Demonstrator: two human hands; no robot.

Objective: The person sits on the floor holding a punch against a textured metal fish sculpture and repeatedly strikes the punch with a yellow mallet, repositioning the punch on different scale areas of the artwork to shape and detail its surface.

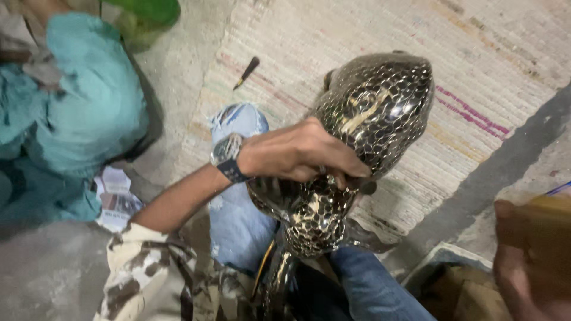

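Your left hand on the patterned metal figure

Your left hand [300,156], a wristwatch [228,156] on its wrist, grasps the narrow middle of a shiny dark hammered metal figure [375,107] (its bulbous top points to 1 o'clock) resting over your jeans-clad knees. At 4 o'clock, your right hand [529,255] is blurred; I cannot tell its grip. A small tool [247,72] lies on the woven mat [476,53] at 11 o'clock.

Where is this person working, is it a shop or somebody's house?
Probably a small floor workshop for metal craft. The left hand rests on a shiny, hammered metal vessel across the person's lap, a woven mat covers the bare floor, and a small pointed tool lies nearby.
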